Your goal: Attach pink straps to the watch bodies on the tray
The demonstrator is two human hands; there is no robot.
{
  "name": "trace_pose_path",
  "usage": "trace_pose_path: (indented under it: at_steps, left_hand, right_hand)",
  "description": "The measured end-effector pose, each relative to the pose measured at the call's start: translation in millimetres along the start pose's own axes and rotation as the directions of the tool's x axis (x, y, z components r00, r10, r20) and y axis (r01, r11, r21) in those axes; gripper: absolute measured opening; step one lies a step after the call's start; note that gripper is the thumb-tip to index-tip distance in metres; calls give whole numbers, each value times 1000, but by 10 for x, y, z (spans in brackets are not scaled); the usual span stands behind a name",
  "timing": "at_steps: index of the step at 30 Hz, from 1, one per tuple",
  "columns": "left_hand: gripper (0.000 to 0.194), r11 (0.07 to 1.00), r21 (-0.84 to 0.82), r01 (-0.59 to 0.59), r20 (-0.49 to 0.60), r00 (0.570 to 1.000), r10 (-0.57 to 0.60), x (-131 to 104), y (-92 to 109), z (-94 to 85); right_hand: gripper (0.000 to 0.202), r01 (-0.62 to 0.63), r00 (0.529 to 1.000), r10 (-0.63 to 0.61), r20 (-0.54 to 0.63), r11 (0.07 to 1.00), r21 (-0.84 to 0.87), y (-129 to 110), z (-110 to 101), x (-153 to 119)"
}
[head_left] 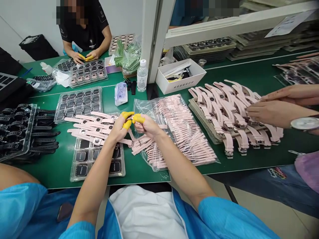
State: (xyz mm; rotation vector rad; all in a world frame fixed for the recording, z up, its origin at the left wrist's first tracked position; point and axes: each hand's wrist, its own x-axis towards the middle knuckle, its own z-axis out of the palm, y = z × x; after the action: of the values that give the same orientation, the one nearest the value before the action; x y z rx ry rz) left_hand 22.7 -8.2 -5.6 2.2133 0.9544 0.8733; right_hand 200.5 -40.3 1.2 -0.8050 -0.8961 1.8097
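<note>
My left hand [119, 127] and my right hand [147, 126] meet above the green table, yellow finger cots on their fingertips. Both are closed in a pinch around a small rose-coloured watch [130, 118], mostly hidden by the fingers. Just below them lie loose pink watch straps [143, 146]. Under my left wrist, a clear tray [72, 177] holds square dark-faced watches, and several pink-strapped watches [84, 126] lie across its far part. Beside my right forearm is a clear plastic bag [181, 132] full of pink straps.
At left stand stacked trays of black-strapped watches [15, 132]. Further back are another watch tray [78, 103], a tissue pack [121, 94], a water bottle [142, 76] and a white box [180, 76]. At right, a co-worker's hands [276, 106] touch a pile of pink-strapped watches [224, 109]. Another person sits opposite.
</note>
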Motion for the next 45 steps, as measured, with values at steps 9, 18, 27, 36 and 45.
trace_pose_path:
  at_steps: [9,18,27,36,45]
  left_hand:
    - [46,918,394,43,38,997,-63,211,462,-635]
    - [37,625,780,41,205,926,-317,-255,493,-1442]
    - [43,771,503,391,351,722,-596,-1071,4,-2221]
    - [22,679,529,510,250,671,-698,-1165,-434,-2118]
    - [15,539,677,502,-116,795,-595,-1237,-287,-2021]
  right_hand:
    - [50,237,969,-243,33,891,-388,-66,-98,-16]
    - [37,189,982,-127,141,589,-786,-40,-68,-59]
    - [32,-249,954,-206,-219,-134,-959,-16,-562,-89]
    - [19,-289,956,-95,-278,-135,-948,59,-659,-37]
    - [27,60,881,-473,-22,157,-986,-10,-489,-3]
